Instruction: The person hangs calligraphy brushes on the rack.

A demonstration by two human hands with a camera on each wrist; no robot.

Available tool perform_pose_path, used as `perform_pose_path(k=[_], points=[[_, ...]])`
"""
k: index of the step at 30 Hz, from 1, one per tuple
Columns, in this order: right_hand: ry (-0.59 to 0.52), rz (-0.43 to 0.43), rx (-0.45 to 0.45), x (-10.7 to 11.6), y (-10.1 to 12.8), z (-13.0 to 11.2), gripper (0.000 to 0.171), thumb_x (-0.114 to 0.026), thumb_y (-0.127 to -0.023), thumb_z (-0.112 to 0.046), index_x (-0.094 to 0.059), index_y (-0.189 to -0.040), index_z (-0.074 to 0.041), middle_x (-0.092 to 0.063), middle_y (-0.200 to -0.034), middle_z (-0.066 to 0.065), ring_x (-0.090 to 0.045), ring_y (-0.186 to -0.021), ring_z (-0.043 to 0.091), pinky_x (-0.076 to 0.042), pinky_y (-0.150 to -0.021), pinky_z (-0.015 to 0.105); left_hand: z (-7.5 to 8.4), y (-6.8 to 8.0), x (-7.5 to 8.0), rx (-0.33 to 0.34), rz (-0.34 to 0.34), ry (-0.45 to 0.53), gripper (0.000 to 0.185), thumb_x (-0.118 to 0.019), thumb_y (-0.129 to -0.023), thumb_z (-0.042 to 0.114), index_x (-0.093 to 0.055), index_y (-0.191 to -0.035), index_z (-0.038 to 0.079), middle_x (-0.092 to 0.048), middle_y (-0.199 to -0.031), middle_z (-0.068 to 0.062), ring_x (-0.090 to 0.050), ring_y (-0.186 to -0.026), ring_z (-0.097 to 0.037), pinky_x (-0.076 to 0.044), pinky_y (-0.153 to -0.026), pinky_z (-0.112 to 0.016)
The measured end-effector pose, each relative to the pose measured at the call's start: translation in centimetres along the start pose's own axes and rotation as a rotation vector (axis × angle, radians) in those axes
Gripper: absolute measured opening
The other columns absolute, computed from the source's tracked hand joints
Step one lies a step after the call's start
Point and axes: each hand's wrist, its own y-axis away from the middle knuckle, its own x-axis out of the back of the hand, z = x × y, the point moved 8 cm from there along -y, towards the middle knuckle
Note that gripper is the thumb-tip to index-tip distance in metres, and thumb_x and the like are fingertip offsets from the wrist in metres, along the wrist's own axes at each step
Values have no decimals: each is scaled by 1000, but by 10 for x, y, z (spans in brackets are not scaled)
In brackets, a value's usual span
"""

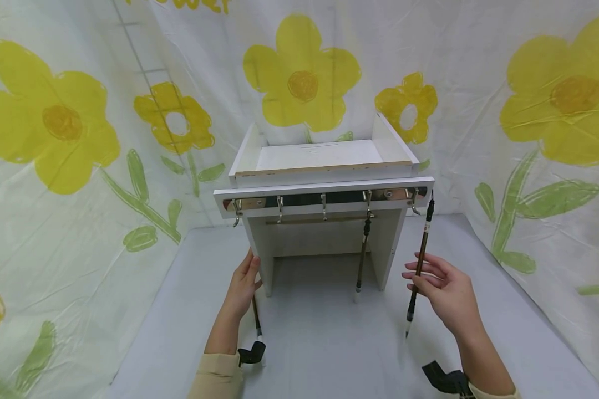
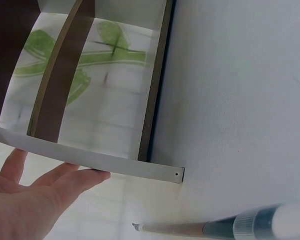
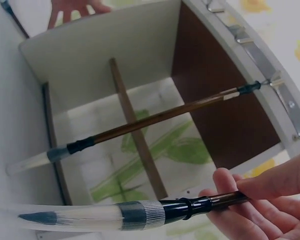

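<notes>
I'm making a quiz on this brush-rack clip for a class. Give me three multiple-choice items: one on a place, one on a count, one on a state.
1. Where does the left hand rest?
A. on the rack's top tray
B. against the rack's left side panel
C. on a hook

2. How many brushes are in view?
A. one
B. two
C. three

3. How does the right hand stand to the brush by it?
A. pinches its handle
B. hangs open, away from it
C. presses it flat on the table

Answers: 1 B, its straight fingers lie on the white rack at that panel. 2 C, one hanging brush, one in the right hand, one lying brush on the table by the left wrist. 3 A, fingers close round the dark handle.
</notes>
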Motion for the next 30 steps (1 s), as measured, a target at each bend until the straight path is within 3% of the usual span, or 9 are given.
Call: perform_pose_path(k=[19, 26, 30], points=[[-28, 32, 76, 4, 7, -16, 50, -67, -96, -1, -50, -143, 1, -72, -113, 0, -75, -96, 9, -62, -77, 30, 2, 2, 0, 3, 8, -8, 69, -41, -104, 56, -20, -163, 27, -18, -169, -4, -23, -153, -35, -40, -107, -62], [-35, 55, 109, 5, 9, -23, 48, -66, -95, 2, -51, -141, 2, -72, -114, 7, -75, -95, 9, -62, -77, 30, 2, 1, 0, 6, 11, -5, 69, -41, -104, 56, -20, -163, 26, -19, -169, -6, -23, -153, -36, -40, -107, -62], [-26, 61, 122, 5, 11, -27, 47, -66, -95, 2, -52, -141, 1, -71, -114, 5, -75, -95, 9, -62, -77, 29, 1, 1, 0, 4, 10, -8, 68, -41, -104, 55, -20, -163, 27, -20, -169, -4, -25, -153, -35, -40, -107, -61]])
